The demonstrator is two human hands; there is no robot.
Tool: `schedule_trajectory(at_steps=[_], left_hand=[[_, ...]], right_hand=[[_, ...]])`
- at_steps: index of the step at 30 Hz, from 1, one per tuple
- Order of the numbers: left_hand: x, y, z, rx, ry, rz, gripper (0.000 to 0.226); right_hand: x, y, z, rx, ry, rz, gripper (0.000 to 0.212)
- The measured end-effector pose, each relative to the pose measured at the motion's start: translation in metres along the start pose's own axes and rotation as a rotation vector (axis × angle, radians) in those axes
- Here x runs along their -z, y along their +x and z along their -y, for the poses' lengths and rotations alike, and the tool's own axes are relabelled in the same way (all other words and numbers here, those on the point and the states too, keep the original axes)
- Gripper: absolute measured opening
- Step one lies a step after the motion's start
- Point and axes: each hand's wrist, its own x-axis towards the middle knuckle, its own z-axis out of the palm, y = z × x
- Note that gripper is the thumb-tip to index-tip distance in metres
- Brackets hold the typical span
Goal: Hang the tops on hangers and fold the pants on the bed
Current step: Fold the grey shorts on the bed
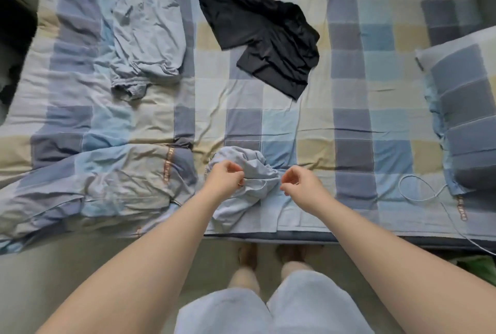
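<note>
a crumpled light-blue garment lies at the lower centre of the frame, on the bed close to its near edge. it is pale, thin and heavily creased, bunched into a rounded heap with 1 long part trailing down toward the edge of the mattress; a stitched hem shows across its middle. whether it is a top or pants cannot be told from this heap.

the left hand rests on the heap's left side, its fingers curled and gripping a fold of the cloth. the right hand is at the heap's right edge, fingers curled with the tips drawn toward the thumb; whether they pinch the cloth cannot be told.

a black garment lies spread and rumpled in the upper centre of the frame, well apart from the hands. a second light-blue garment lies wrinkled in the upper left, on top of a checked duvet that fills the left of the frame. a pillow in the same blue, grey and cream checks sits at the right edge, with a white cable looping on the sheet just beside it.

no brand or label shows on any garment. a narrow orange-brown strip sewn on the duvet may carry marks, too blurred to read.
</note>
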Motion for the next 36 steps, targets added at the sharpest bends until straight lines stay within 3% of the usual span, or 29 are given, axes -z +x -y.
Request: schedule_trajectory(at_steps=[5, 10, 13, 16, 18, 19, 23, 27, 30, 34, 36], left_hand=[[-0.042, 0.082, 0.103, 0.088, 0.237, 0.055, 0.010], [-0.064, 0.155, 0.181, -0.012, 0.751, 0.032, 0.056], [-0.074, 0.175, 0.206, -0.093, 0.890, -0.045, 0.059], [-0.079, 0.179, 0.213, -0.115, 0.937, -0.114, 0.032], [-0.082, 0.173, 0.210, -0.090, 0.948, -0.079, 0.016], [-0.082, 0.167, 0.208, -0.061, 0.950, -0.037, 0.013], [-0.075, 0.124, 0.195, 0.063, 0.716, 0.107, 0.011], [-0.061, 0.058, 0.141, -0.060, 0.603, 0.043, 0.011], [-0.046, 0.004, 0.090, -0.169, 0.468, 0.057, 0.008], [-0.022, -0.072, 0.022, -0.338, 0.215, 0.078, 0.010], [-0.012, -0.109, -0.016, -0.449, 0.013, 0.108, 0.007]], right_hand=[[-0.067, 0.079, -0.071, -0.062, -0.135, 0.129, 0.017], [-0.122, 0.156, -0.125, 0.068, -0.419, 0.238, 0.058], [-0.150, 0.180, -0.148, 0.133, -0.567, 0.268, 0.068], [-0.166, 0.186, -0.158, 0.110, -0.572, 0.232, 0.043], [-0.167, 0.181, -0.160, 0.067, -0.531, 0.168, 0.014], [-0.165, 0.174, -0.161, 0.042, -0.510, 0.158, 0.012], [-0.138, 0.125, -0.151, -0.070, -0.376, 0.198, 0.021], [-0.095, 0.060, -0.119, -0.058, -0.301, 0.227, 0.031], [-0.065, 0.015, -0.087, -0.015, -0.189, 0.196, 0.013], [-0.032, -0.040, -0.033, 0.132, -0.031, 0.143, 0.056], [-0.019, -0.065, -0.006, 0.214, 0.003, 0.091, 0.061]])
